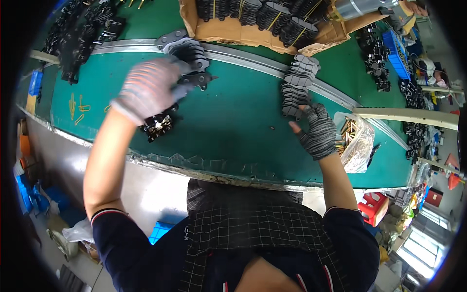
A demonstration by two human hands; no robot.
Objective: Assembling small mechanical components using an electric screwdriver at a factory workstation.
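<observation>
My left hand [150, 87], in a striped light knit glove, is blurred beside a fanned stack of dark plates [190, 52] that look like brake pads. Its fingers are smeared, so any grip is unclear. A loose dark plate [198, 79] lies close to those fingertips. Just below the hand sits a black metal assembly with shiny parts [158, 126]. My right hand [318, 131], in a grey-striped glove with bare fingertips, rests at the near end of a second row of brake pads [297, 85]. Thumb and forefinger are apart, the forefinger touching the row.
A metal rail [243, 57] crosses the green bench. Behind it stands a cardboard box [233, 35] of bundled pads. Right of my right hand lies a clear bag [359, 146] of brass-coloured pins. Yellow clips [78, 108] lie at left. Black assemblies [374, 58] are piled far right.
</observation>
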